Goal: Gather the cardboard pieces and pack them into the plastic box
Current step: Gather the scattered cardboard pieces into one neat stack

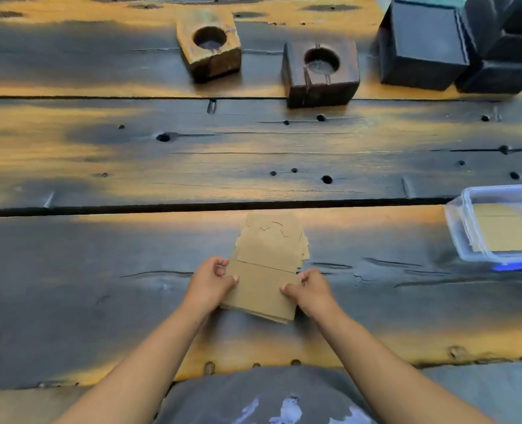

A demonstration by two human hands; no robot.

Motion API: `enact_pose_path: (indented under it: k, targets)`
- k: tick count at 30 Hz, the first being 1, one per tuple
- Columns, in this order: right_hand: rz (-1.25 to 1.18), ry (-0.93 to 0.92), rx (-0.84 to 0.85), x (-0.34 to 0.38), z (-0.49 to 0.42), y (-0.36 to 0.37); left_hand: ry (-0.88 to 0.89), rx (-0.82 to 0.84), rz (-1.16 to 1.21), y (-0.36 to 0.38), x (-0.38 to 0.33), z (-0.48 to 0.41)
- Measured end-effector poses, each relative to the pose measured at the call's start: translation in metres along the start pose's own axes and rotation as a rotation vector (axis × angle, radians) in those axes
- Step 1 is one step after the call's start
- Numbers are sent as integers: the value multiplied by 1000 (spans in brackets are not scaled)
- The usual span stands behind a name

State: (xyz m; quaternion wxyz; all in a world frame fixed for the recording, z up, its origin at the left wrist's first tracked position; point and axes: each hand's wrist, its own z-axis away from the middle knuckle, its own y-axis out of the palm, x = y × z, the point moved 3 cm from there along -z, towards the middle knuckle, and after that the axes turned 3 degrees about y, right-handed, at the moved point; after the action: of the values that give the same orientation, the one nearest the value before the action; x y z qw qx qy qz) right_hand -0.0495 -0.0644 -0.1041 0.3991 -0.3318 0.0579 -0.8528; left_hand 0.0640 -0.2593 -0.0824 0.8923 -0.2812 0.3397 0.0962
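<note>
A stack of flat brown cardboard pieces (269, 261) lies on the dark wooden table in front of me, its edges slightly fanned. My left hand (212, 280) grips the stack's near left edge, thumb on top. My right hand (310, 289) grips the near right edge the same way. A clear plastic box (458, 231) with a blue-tinted rim stands at the right edge of the view, open, with cardboard pieces (504, 234) lying flat inside it.
Two wooden blocks with round holes, a light one (211, 44) and a dark one (321, 71), stand at the back. Black boxes (425, 47) are stacked at the back right. The table's near edge (253, 359) runs just in front of my body.
</note>
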Motion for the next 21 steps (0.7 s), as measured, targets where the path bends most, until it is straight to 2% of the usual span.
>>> enact_pose_path:
  k: [5, 13, 21]
  targets:
    - [-30, 46, -74, 5, 2, 14, 52, 54, -69, -7, -5, -25]
    - [72, 57, -139, 9, 0, 20, 61, 143, -196, -2, 4, -37]
    - [14, 72, -174, 2, 4, 20, -15, 135, -149, 0, 11, -32]
